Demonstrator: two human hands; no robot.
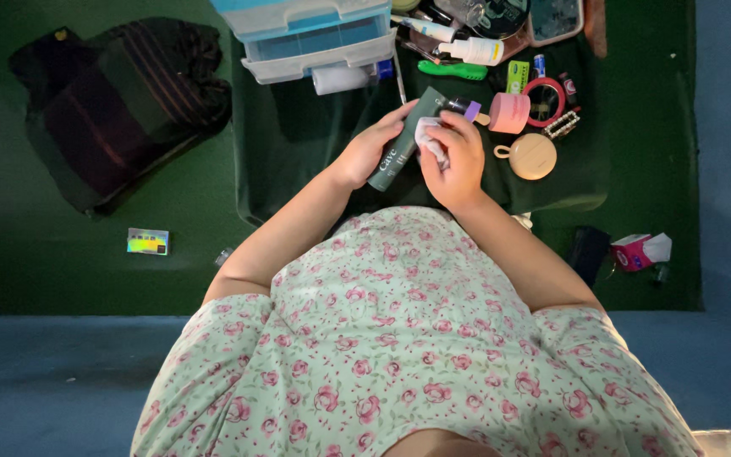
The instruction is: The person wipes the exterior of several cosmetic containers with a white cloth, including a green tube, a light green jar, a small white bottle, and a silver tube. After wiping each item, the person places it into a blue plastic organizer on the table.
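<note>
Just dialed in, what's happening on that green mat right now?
A person in a floral top holds a dark green tube in the left hand and presses a small white wipe against it with the right hand. Beyond the hands, on the dark green cloth, lie a pink jar, a round tan compact, a green comb and plastic drawers. A striped cloth lies off to the left.

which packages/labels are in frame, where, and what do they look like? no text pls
Dark green tube: held in the left hand, long, with pale lettering; right hand presses a white wipe to it.
White bottle: lying at top centre, cylindrical, labelled.
Green box: small, bright, beside the pink jar.
Pink carton: right on the green mat, white tissue sticking out.
Holographic card: left on the mat, rectangular, shiny.
</note>
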